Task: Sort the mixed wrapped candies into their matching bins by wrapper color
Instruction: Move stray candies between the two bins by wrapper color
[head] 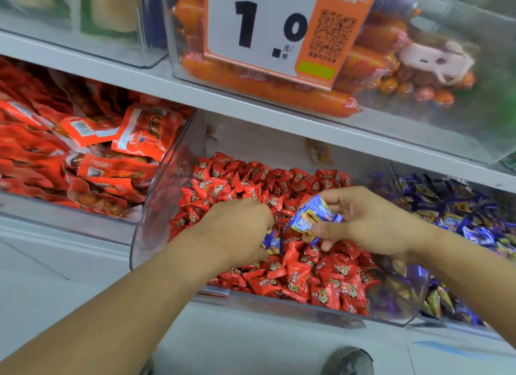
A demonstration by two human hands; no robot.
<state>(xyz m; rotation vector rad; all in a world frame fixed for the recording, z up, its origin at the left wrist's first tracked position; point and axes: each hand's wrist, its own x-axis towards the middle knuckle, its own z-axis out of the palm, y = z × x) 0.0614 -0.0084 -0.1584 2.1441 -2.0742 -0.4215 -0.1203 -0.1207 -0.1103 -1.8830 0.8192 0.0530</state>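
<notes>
A clear bin (282, 305) in the middle holds a heap of red wrapped candies (315, 274). My right hand (371, 224) hovers over the heap and pinches blue wrapped candies (310, 214) between thumb and fingers. My left hand (237, 229) reaches down into the red heap, fingers curled round another blue candy (272, 243) that pokes out beneath it. To the right stands a bin of blue and purple wrapped candies (458, 215).
A bin of large red snack packs (83, 157) stands to the left. The shelf above carries a bin of orange sausages (268, 90) with a price card (259, 28). A white shelf edge (251, 344) runs below the bins.
</notes>
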